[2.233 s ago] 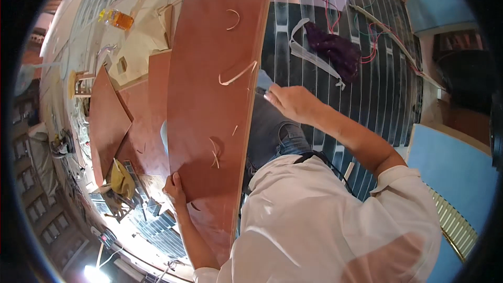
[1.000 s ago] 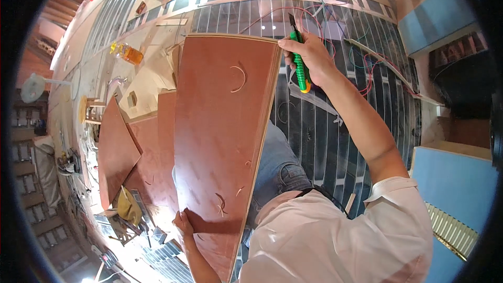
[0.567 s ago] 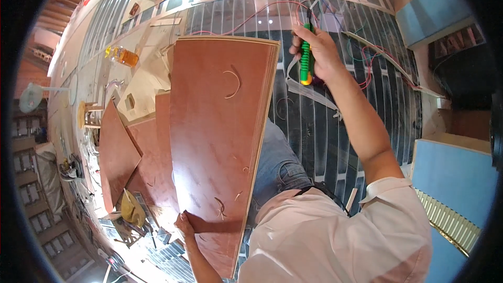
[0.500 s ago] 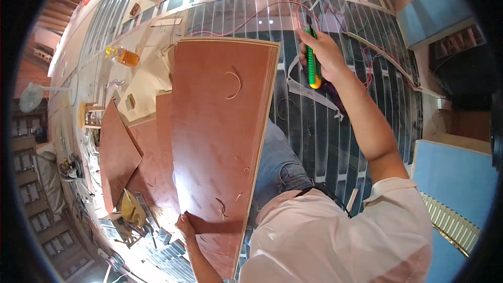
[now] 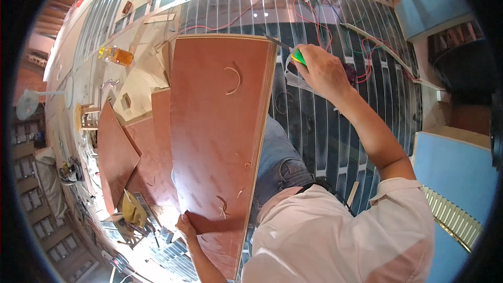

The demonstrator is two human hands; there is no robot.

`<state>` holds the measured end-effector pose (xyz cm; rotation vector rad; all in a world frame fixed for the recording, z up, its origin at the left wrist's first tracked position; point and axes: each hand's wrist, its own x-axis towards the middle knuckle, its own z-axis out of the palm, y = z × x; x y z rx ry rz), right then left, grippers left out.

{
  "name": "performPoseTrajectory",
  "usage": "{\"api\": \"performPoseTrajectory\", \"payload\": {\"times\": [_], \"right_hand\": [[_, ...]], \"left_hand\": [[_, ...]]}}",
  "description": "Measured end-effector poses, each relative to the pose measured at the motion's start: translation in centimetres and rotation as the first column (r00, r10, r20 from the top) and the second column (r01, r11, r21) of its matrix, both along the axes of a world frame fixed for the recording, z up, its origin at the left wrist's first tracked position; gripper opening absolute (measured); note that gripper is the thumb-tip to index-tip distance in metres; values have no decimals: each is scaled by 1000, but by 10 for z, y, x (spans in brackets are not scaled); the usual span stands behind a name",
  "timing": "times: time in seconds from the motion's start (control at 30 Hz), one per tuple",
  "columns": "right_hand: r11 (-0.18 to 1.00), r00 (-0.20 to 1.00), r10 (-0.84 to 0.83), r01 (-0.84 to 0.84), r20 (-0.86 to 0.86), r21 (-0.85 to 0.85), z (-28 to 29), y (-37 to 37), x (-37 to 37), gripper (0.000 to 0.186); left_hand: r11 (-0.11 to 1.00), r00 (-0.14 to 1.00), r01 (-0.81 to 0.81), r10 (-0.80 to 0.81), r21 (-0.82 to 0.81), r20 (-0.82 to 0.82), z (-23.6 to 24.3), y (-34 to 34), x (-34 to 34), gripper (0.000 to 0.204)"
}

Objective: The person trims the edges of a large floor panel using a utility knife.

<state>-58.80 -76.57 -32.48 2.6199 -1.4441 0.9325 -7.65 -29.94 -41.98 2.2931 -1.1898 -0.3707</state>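
A long reddish-brown board (image 5: 215,126) lies across my lap, its pale layered edge facing right. My left hand (image 5: 186,225) is closed on the board's left edge, near its lower end. In my right hand (image 5: 325,71) is a green and yellow utility knife (image 5: 297,56), gripped by its handle. The blade reaches toward the board's far right corner and appears to meet the edge there; whether it cuts in cannot be seen. Thin curled shavings (image 5: 238,81) rest on the board's face.
Other reddish-brown boards (image 5: 118,162) lie at the left beside a yellow glove-like cloth (image 5: 134,210). A bottle of orange liquid (image 5: 116,55) lies farther off. Red wire (image 5: 314,18) trails over the dark striped floor (image 5: 314,126). Blue panels (image 5: 456,178) stand at the right.
My right hand has come down and turned, bringing the knife from upright beside the board to its far right corner. My left hand keeps its hold on the edge.
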Motion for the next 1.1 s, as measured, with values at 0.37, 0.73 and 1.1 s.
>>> {"api": "performPoseTrajectory", "payload": {"times": [0.37,0.73,1.1], "right_hand": [[997,985,80,-77,-152,24,16,-18,3,15],[870,917,-389,396,-84,295,-61,-79,-145,31],[577,770,-83,-480,633,660,81,-32,31,27]], "left_hand": [[994,1000,-11,8,-112,-25,1,-3,-11,65],[977,990,-109,89,-183,-111,-42,54,17,64],[996,996,-83,84,33,-5,-22,29,12,76]]}}
